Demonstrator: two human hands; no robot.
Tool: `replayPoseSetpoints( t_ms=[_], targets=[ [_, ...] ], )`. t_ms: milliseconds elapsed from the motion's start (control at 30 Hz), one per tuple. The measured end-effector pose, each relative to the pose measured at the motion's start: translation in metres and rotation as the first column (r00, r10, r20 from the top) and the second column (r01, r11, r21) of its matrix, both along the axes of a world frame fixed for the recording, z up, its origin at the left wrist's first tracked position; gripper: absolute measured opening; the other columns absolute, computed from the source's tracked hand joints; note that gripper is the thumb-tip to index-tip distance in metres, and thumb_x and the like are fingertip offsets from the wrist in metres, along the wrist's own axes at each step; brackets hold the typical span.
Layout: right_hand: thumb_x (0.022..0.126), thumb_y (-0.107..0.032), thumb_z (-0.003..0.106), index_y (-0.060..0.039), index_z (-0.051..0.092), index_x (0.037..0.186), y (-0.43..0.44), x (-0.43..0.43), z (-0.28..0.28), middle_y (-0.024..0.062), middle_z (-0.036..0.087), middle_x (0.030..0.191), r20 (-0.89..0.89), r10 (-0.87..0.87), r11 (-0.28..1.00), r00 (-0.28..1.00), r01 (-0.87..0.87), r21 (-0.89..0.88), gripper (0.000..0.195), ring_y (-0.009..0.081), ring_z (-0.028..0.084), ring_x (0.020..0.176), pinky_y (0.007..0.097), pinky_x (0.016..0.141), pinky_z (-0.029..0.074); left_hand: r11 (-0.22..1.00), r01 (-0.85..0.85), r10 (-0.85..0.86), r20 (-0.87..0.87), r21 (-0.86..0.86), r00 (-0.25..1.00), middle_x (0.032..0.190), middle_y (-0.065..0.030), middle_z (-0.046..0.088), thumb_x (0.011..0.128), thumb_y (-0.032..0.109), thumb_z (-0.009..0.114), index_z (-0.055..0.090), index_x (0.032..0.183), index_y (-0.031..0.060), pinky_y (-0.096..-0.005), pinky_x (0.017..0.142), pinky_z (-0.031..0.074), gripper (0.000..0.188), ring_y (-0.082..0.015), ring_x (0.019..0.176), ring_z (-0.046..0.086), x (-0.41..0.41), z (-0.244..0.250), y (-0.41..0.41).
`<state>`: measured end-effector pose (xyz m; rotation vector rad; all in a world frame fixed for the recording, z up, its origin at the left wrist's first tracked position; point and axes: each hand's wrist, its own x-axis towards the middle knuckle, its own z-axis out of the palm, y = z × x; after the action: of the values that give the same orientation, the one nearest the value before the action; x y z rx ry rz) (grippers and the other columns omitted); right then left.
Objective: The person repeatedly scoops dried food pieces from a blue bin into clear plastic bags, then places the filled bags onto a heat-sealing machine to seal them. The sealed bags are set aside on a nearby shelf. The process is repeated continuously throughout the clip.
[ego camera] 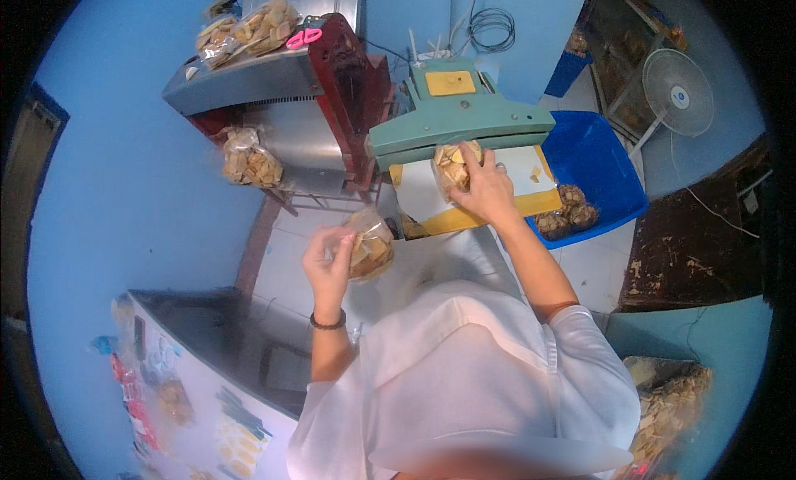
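Observation:
My left hand (329,256) pinches the side of a clear plastic bag of chips (371,247), held off the front left corner of the sealer's shelf. On that white and yellow shelf (416,191), my right hand (488,184) grips another clear bag of chips (452,166), its fingers over the top and side. This second bag lies right in front of the long slot of a green bag sealing machine (460,122). A small yellow scrap (535,174) lies on the shelf, to the right of my right hand.
Right of the sealer stands a blue plastic tub (612,169) holding several filled bags (569,209). At the left, a red and steel machine (255,85) carries chip bags (249,32) and pink-handled scissors (304,38); another bag (250,160) rests lower down. A fan (678,94) stands at right.

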<state>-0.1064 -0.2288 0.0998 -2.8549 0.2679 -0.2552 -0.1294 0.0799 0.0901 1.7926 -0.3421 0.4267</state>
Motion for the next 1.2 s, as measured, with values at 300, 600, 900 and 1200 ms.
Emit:
replayPoseSetpoints(
  t_ms=[300, 600, 900, 1200],
  targets=[
    [0.078, -0.034, 0.075, -0.0207, 0.045, 0.145, -0.027, -0.054, -0.017, 0.0243, 0.046, 0.134, 0.144, 0.108, 0.994, 0.984, -0.112, 0.018, 0.074, 0.0443, 0.057, 0.109, 0.0506, 0.090, 0.050, 0.999, -0.020, 0.020, -0.014, 0.033, 1.000, 0.085, -0.0039, 0.070, 0.088, 0.007, 0.071, 0.067, 0.090, 0.0027, -0.0379, 0.104, 0.042, 0.006, -0.0120, 0.083, 0.063, -0.007, -0.002, 0.000],
    [0.082, -0.031, 0.075, -0.0154, 0.043, 0.147, -0.130, -0.094, -0.039, 0.0235, 0.041, 0.144, 0.330, -0.260, 0.923, 0.908, 0.334, -0.193, 0.074, 0.0430, 0.046, 0.128, 0.0486, 0.102, 0.042, 0.988, 0.156, -0.156, 0.090, 0.010, 0.984, 0.086, -0.0027, 0.068, 0.087, 0.002, 0.070, 0.066, 0.089, 0.0027, -0.0333, 0.094, 0.045, 0.005, -0.0124, 0.083, 0.061, 0.045, 0.018, -0.078],
    [0.079, -0.016, 0.078, -0.0048, 0.064, 0.122, -0.057, -0.036, -0.005, 0.0145, 0.060, 0.129, 0.502, 0.205, 0.800, 0.841, -0.439, 0.409, 0.047, 0.0338, 0.055, 0.121, 0.0416, 0.102, 0.044, 0.939, 0.314, -0.328, 0.090, 0.140, 0.940, 0.095, -0.0047, 0.070, 0.086, -0.002, 0.067, 0.065, 0.092, 0.0030, -0.0293, 0.086, 0.050, 0.009, -0.0139, 0.091, 0.065, 0.066, -0.014, -0.142],
    [0.086, -0.004, 0.069, -0.0006, 0.070, 0.097, -0.026, -0.009, -0.003, 0.0090, 0.072, 0.094, 0.443, 0.261, 0.766, 0.858, -0.463, 0.446, 0.012, 0.0264, 0.068, 0.091, 0.0337, 0.083, 0.052, 0.961, 0.263, -0.267, 0.037, 0.091, 0.963, 0.100, -0.0100, 0.071, 0.086, 0.002, 0.071, 0.066, 0.094, 0.0036, -0.0313, 0.088, 0.048, 0.010, -0.0263, 0.112, 0.065, 0.064, -0.031, -0.114]
  ],
)
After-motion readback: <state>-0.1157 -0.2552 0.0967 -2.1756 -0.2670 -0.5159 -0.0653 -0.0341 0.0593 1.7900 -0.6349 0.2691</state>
